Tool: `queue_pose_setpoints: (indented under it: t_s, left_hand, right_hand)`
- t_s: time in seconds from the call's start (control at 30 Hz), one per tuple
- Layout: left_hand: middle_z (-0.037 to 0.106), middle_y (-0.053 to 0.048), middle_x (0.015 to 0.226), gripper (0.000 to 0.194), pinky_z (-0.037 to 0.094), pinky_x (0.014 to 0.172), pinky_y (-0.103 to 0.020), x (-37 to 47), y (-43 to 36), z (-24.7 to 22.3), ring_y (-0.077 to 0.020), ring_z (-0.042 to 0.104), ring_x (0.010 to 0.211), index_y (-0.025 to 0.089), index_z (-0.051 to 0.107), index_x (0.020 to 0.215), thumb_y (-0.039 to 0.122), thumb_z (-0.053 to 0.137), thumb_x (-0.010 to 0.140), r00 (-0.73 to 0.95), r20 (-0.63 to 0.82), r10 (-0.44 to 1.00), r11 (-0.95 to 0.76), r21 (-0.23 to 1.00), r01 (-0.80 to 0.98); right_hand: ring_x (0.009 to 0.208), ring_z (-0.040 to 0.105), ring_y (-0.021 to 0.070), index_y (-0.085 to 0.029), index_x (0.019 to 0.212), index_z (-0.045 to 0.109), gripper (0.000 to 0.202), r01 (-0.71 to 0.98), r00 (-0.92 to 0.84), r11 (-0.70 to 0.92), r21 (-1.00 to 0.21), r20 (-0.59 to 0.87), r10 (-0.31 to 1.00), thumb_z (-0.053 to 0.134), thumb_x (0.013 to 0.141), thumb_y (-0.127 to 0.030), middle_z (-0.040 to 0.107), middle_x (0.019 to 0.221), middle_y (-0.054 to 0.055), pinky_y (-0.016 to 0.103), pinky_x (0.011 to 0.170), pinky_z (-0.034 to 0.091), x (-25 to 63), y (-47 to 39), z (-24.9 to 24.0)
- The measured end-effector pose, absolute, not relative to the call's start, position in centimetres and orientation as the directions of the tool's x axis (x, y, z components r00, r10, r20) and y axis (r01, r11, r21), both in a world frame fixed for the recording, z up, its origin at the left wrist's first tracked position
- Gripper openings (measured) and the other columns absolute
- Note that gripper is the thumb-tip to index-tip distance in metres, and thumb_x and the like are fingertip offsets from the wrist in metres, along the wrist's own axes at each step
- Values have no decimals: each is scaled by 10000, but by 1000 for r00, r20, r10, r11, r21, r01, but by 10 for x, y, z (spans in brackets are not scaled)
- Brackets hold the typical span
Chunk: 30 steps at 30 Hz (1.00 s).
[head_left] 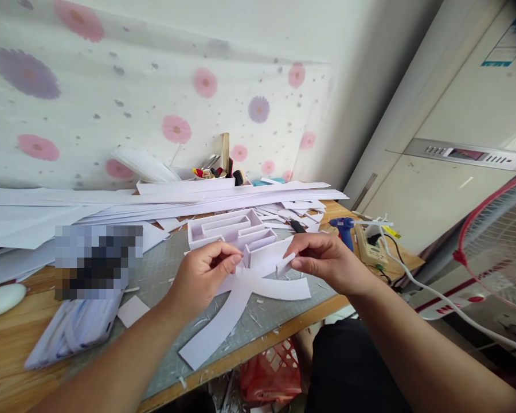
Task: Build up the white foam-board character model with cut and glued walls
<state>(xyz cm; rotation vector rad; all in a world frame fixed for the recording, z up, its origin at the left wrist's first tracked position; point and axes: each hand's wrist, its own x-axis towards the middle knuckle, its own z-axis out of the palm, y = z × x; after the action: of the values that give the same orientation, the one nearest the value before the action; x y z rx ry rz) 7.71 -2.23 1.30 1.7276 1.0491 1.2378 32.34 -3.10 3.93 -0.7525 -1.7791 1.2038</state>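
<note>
A white board model (227, 226) with raised thin walls in a stepped outline lies on the cutting mat, and curved flat arms (217, 335) spread from its near end. My left hand (202, 275) is closed in a pinch at the model's near left side; whatever sits between thumb and forefinger is too small to make out. Between the thumb and fingers of my right hand (329, 261) is a small white board strip (285, 264), held just above the model's right curved arm.
Around the grey cutting mat (163, 321) lie white offcuts, a square white piece (132, 311) and a black-handled tool (296, 225). A blue glue gun (343, 230) and a power strip (370, 246) with a white cable stand right. Long white sheets (163, 198) line the back.
</note>
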Motion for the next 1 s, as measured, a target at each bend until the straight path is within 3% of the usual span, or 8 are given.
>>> queue_pose_setpoints:
  t_s: [0.13, 0.3, 0.43, 0.57, 0.77, 1.0]
  left_hand:
    - [641, -2, 677, 97, 387, 546, -217, 78, -23, 11, -127, 494, 570, 200, 701, 745, 278, 649, 771, 236, 328, 915, -375, 906, 197]
    - [646, -10, 686, 95, 411, 601, -233, 78, -23, 8, -156, 550, 637, 205, 694, 746, 258, 628, 789, 309, 347, 885, -428, 869, 250]
    - [678, -37, 773, 137, 427, 679, -273, 84, -27, -1, -187, 595, 735, 232, 716, 830, 205, 583, 819, 567, 418, 710, -672, 641, 370]
    - [707, -77, 968, 213, 459, 803, -351, 89, -32, -9, -240, 616, 911, 240, 715, 966, 203, 545, 844, 762, 323, 561, -791, 480, 379]
    - [655, -84, 1206, 275, 446, 964, -426, 89, -32, -19, -280, 577, 1129, 239, 697, 1061, 230, 604, 802, 763, 234, 602, -754, 481, 447]
    - [602, -123, 1274, 266, 430, 988, -476, 89, -32, -22, -322, 536, 1201, 209, 709, 1037, 220, 615, 788, 802, 93, 590, -750, 431, 501]
  right_hand:
    - [632, 541, 116, -164, 799, 630, 230, 9, -388, 354, -935, 323, 863, 740, 771, -364, 593, 703, 6, 220, 586, 446, 330, -30, 36]
    - [477, 510, 122, -191, 768, 486, 304, 401, -138, 236, -885, 196, 971, 609, 754, -469, 560, 537, -19, 215, 463, 418, 350, -14, 23]
    - [455, 537, 126, -202, 692, 435, 176, 576, -38, 133, -807, 137, 990, 573, 756, -290, 612, 551, 2, 194, 422, 385, 365, 4, 2]
    - [459, 544, 118, -199, 653, 438, 172, 713, 11, 79, -697, 124, 992, 556, 770, -155, 615, 537, -19, 184, 430, 340, 370, 14, -17]
    - [519, 546, 124, -189, 618, 491, 196, 855, 12, 67, -515, 148, 989, 574, 781, -119, 609, 547, -34, 193, 488, 320, 360, 12, -15]
    - [555, 522, 140, -189, 621, 509, 195, 929, 15, 49, -368, 169, 986, 600, 786, -137, 599, 589, -15, 212, 500, 272, 349, 12, -14]
